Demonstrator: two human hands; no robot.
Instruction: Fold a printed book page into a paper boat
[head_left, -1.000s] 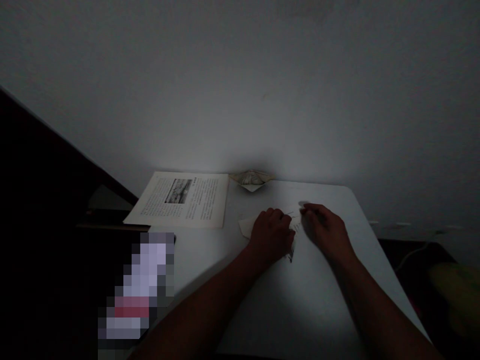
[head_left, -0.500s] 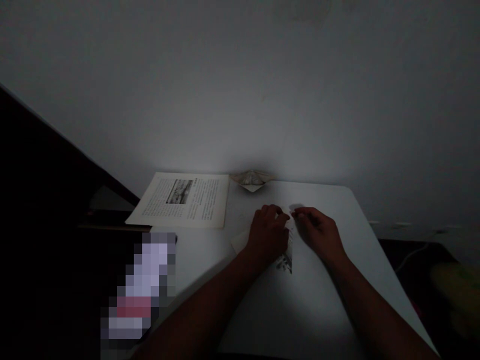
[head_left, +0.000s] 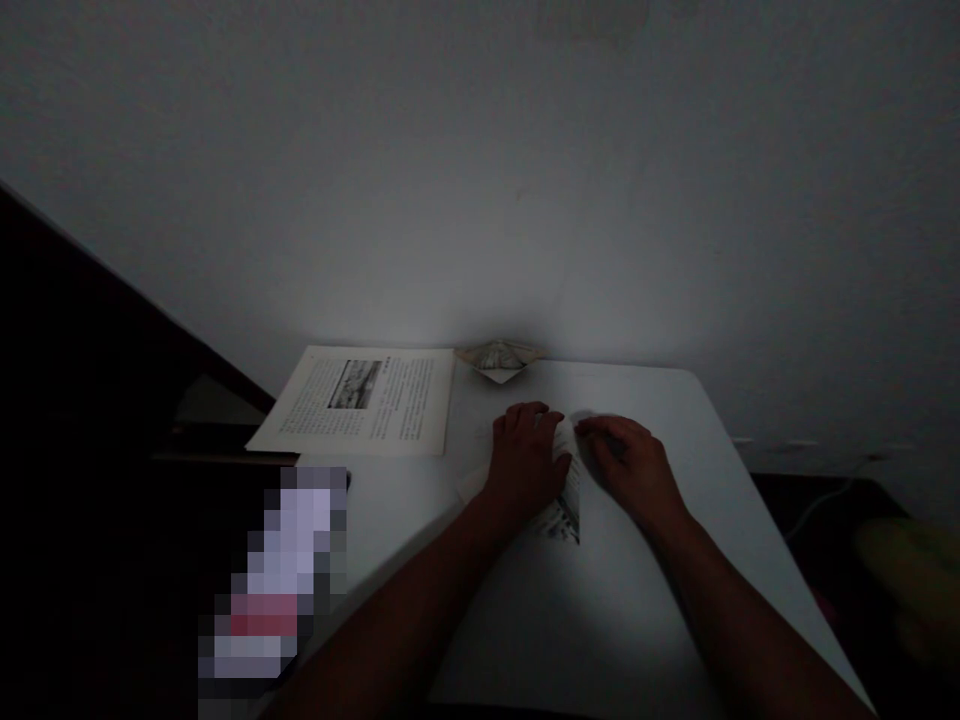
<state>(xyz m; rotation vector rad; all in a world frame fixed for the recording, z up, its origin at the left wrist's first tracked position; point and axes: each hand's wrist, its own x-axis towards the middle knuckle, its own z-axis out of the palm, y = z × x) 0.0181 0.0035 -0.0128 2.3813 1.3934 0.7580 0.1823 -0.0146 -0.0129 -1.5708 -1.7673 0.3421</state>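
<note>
The printed sheet [head_left: 420,400] is illegible; the spread left hand [head_left: 525,455] partly hides folded paper [head_left: 568,510]; I cannot tell whether the right hand [head_left: 630,460] grips.

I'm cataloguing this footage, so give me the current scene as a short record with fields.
left hand: bare left hand, laid over an angular white printed paper
right hand: bare right hand, beside that paper's far tip; contact unclear
back: boat-shaped folded paper, near the grey wall
left: flat rectangular printed sheet
surface: white table
lighting: dim
</note>
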